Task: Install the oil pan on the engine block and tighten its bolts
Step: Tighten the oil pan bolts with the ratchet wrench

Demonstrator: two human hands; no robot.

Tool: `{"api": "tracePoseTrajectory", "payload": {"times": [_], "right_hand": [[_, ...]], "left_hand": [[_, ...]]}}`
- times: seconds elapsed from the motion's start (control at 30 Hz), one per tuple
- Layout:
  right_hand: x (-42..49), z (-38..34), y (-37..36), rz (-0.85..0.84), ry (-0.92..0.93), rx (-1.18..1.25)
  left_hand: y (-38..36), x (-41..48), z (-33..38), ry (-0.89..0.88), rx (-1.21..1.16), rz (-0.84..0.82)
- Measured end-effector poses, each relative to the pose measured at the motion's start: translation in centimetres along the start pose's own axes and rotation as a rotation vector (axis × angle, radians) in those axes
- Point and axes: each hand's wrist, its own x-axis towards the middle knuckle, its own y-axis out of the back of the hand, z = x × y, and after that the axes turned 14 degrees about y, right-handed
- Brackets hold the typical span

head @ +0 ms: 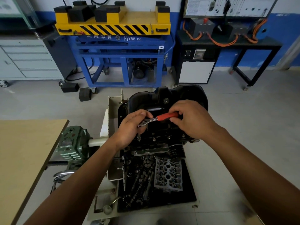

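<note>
step: likely tightening oil pan (167, 97) bolt | left grip (131, 127) clamps wrench (163, 117) head; right grip (191, 119) clamps handle | next: swing handle

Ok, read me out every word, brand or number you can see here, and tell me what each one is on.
"HYX", white, on the blue lift frame; the characters after it are blurred.
Chinese characters left of it on that frame: partly hidden, unreadable.
Wall chart: print too small.
Black cabinet label: too small.
Oil pan, ratchet: no text.
</note>
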Motion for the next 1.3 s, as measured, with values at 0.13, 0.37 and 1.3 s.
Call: {"api": "tracePoseTrajectory", "payload": {"times": [0.13,0.37,1.3], "right_hand": [[-0.4,-0.4,-0.8,0.058,-0.012,0.039],[-1.1,-3.0,0.8,-0.333,-0.166,0.129],[1.0,-2.6,1.9,-0.373,-0.07,-0.056]], "left_hand": [[-0.2,0.0,0.2,-0.008,-0.013,0.087],[-3.6,0.7,0.1,-0.065,-0.111,0.317],[-1.1,0.2,0.3,-0.002,-0.068,0.143]]}}
